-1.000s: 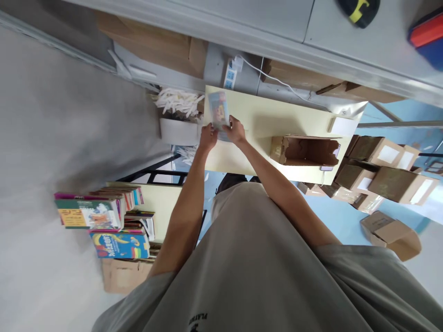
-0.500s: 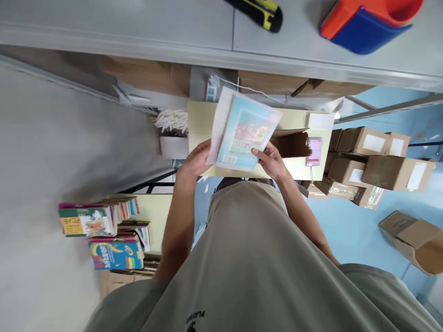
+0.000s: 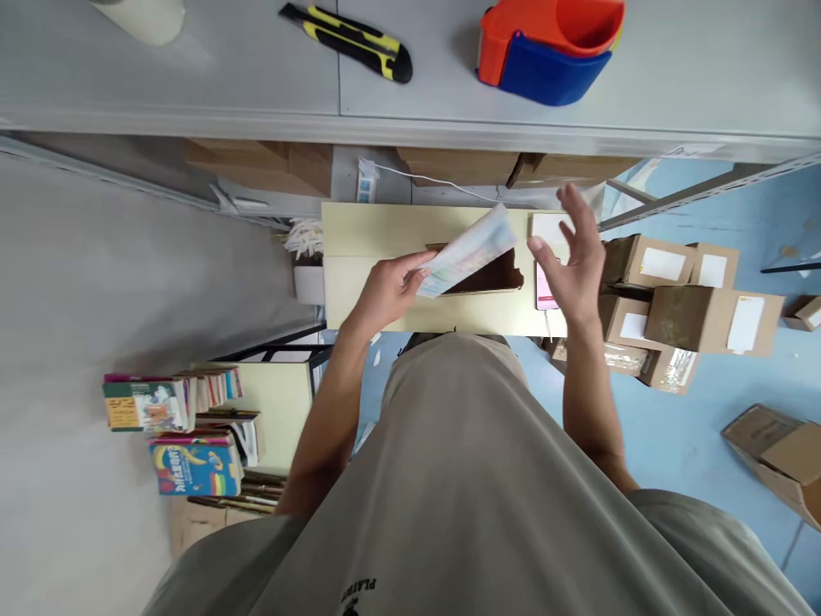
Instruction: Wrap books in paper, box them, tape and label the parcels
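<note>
My left hand (image 3: 388, 289) grips a thin book (image 3: 467, 251) with a light blue cover, held almost edge-on and tilted over an open brown cardboard box (image 3: 487, 275) on a pale yellow table (image 3: 365, 235). My right hand (image 3: 573, 257) is off the book, to its right, with the fingers spread and nothing in it. It hovers above a phone (image 3: 545, 291) lying on the table beside the box.
A grey shelf (image 3: 192, 94) near my head carries a yellow and black utility knife (image 3: 350, 41) and an orange and blue tape dispenser (image 3: 545, 43). Sealed labelled cartons (image 3: 686, 295) are piled at the right. Stacked books (image 3: 186, 423) stand at the left.
The book has tipped from face-up to nearly edge-on and shifted right over the box. My right hand has let go of it and moved right with fingers spread.
</note>
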A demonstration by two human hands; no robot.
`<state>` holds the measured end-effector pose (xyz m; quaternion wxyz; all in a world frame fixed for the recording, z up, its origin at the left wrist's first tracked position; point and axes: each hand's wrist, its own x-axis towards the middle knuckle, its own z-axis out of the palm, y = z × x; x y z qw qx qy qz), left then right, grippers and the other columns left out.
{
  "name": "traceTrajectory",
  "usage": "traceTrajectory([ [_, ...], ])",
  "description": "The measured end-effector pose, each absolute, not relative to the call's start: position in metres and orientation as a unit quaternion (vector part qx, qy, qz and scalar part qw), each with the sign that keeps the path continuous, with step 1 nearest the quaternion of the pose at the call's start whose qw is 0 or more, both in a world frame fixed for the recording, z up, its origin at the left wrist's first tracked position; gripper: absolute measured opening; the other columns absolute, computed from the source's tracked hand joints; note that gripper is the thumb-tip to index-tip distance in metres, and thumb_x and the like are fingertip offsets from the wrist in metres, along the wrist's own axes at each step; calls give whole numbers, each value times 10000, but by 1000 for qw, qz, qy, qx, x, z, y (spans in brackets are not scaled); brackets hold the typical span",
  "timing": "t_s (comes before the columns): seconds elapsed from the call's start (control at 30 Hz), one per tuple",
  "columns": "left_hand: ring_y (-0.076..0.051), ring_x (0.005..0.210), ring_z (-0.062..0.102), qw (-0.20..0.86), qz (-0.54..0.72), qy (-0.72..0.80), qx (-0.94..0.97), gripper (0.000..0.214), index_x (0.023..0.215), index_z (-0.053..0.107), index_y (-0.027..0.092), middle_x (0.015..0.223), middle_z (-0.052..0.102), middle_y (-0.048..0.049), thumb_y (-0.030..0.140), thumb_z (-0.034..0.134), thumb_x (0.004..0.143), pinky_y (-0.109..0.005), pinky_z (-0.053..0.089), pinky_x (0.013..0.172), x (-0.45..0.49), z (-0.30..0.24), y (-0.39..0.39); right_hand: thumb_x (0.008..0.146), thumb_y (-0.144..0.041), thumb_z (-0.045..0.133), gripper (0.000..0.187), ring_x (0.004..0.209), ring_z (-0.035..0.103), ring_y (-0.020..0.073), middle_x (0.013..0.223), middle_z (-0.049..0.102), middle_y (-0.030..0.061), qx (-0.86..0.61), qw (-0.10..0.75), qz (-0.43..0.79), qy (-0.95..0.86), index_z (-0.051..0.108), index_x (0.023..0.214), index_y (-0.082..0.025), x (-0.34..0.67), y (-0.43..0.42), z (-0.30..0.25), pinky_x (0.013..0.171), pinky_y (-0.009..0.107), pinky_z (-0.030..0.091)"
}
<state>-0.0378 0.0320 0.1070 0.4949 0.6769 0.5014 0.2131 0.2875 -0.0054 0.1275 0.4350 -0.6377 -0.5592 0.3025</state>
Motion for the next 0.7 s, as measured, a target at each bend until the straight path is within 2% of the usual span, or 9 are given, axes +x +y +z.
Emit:
traceTrajectory([
  [0.1,-352,1319,796,451,190,499,715,368,1409,874,294,1380,862,-70,403,684,1114,-453,599,1189,-19,116,39,1127,-551,766,416,1651,589,346,1648,729,84,-560,389,244,-689,817,1479,-337,302,15,158,1407,652,437],
  [0.2,-339,1291,795,422,173,495,740,389,1423,868,306,1335,862,-60,318,632,1114,-448,591,1172,-3,119,44,1157,-404,725,233,1428,755,344,1396,860,34,-523,303,265,-752,906,1294,-349,304,29,159,1328,629,512],
  [0.27,-336,1273,798,398,162,495,755,411,1423,867,308,1307,861,-61,284,602,1110,-440,588,1157,4,118,45,1160,-337,689,248,1239,827,335,1257,889,23,-540,250,291,-749,922,1244,-345,305,32,149,1223,600,583],
  [0.33,-334,1254,803,377,146,500,766,438,1423,867,310,1281,862,-62,244,579,1100,-433,587,1142,10,114,45,1138,-300,706,242,1150,845,331,1220,894,29,-559,222,306,-738,930,1222,-334,307,31,136,1123,545,624],
  [0.5,-326,1256,802,357,111,506,777,515,1454,854,310,1366,859,-66,169,529,1080,-409,591,1112,19,91,41,1091,-250,756,231,1123,846,313,1256,894,39,-583,183,317,-725,933,1209,-339,306,25,108,1028,455,637],
  [0.7,-320,1243,809,370,81,506,775,526,1443,861,281,1385,868,-76,151,517,1066,-395,606,1090,16,62,47,1126,-270,673,279,1117,839,312,1261,898,58,-610,114,291,-729,920,1240,-331,291,22,87,1014,451,643],
])
